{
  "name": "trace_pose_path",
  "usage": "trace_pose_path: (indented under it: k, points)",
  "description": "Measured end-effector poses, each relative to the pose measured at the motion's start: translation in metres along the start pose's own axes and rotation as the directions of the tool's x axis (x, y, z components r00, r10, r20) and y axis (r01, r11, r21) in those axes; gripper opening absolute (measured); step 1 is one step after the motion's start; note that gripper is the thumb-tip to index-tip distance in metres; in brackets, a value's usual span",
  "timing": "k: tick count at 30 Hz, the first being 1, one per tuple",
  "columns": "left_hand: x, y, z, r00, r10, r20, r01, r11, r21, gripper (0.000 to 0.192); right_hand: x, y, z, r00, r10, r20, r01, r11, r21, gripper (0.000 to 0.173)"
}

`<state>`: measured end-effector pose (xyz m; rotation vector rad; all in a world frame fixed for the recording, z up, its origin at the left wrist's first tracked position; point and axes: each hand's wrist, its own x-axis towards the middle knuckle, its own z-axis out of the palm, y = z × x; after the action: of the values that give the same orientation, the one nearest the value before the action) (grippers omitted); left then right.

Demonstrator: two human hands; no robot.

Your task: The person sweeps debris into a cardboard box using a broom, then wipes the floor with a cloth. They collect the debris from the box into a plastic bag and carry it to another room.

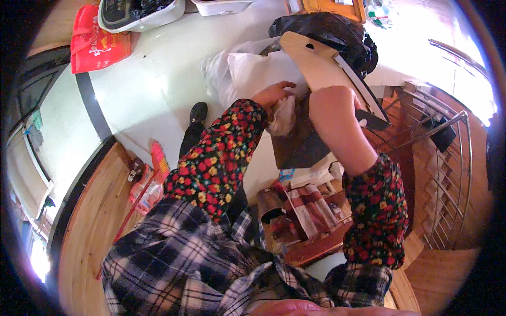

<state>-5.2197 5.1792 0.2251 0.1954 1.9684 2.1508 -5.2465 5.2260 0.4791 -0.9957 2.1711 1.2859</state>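
My left hand (276,94) is at a crumpled pale cloth (282,115), its fingers partly curled; the contact is partly hidden. Beneath and behind that hand lie a white plastic bag (265,71) and a dark flat panel (300,148). My right hand (357,104) is mostly hidden behind its wrist, at the edge of an opened cardboard box (322,65) with a handle hole and a dark outer side. A small white thing (362,123) shows by the fingers. Both forearms wear flowered sleeve covers.
A black plastic bag (332,25) lies behind the box. A metal rack (450,126) stands at the right. Striped cloth (312,211) lies below, near a red wooden edge (316,249). At the upper left are a red bag (101,43) and a white tub (158,17).
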Motion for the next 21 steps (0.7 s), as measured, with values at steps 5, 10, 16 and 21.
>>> trace_pose_path:
  k: [5, 10, 16, 21]
  points:
    - [0.027, -0.087, -0.016, 0.861, -0.448, -0.241, 0.284, 0.816, -0.503, 0.047, 0.006, 0.011, 0.024, 0.997, 0.045, -0.067, -0.041, 0.998, 0.055, 0.021]
    - [0.003, -0.091, -0.059, 0.819, -0.451, -0.354, 0.308, 0.867, -0.391, 0.059, 0.0, 0.023, 0.051, 0.98, 0.062, -0.187, -0.035, 0.988, 0.148, 0.011]
    - [-0.024, -0.085, -0.083, 0.671, -0.537, -0.511, 0.59, 0.804, -0.071, 0.068, -0.015, 0.052, 0.072, 0.979, 0.042, -0.199, -0.01, 0.987, 0.163, 0.007]
    - [-0.004, -0.095, -0.098, 0.736, -0.511, -0.443, 0.6, 0.796, 0.08, 0.079, 0.001, 0.055, 0.068, 0.973, 0.081, -0.216, -0.043, 0.984, 0.175, 0.006]
